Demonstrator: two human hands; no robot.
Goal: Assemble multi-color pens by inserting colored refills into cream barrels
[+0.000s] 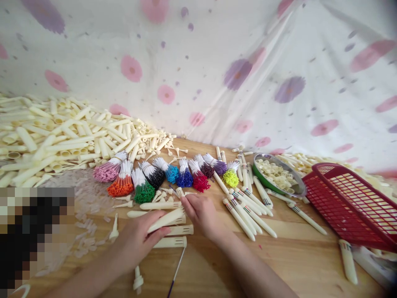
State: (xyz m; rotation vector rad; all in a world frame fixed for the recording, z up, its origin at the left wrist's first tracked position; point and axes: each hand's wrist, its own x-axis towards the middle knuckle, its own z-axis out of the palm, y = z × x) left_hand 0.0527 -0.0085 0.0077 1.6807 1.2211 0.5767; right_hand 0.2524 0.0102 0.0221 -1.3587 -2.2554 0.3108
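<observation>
My left hand point(136, 234) is closed around a cream pen barrel point(166, 220), which slants up to the right. Between the fingertips of my right hand point(201, 213) is a small cream pen part point(180, 191), just above the barrel's end; its exact shape is partly hidden. Several slotted pen barrels point(176, 242) lie beneath and beside my left hand. A thin refill point(177, 269) with a dark tip extends toward the near edge. Beyond my hands, bundled refills fan out by colour, among them green point(144, 191), blue point(184, 177) and red point(201, 181).
A large heap of cream barrels point(62, 136) covers the back left, with clear plastic bits point(88, 231) nearer. Assembled multicolour pens point(240, 219) lie to the right. Behind them stand a green-sided bowl point(263, 184) of small parts and a tilted red basket point(328, 198).
</observation>
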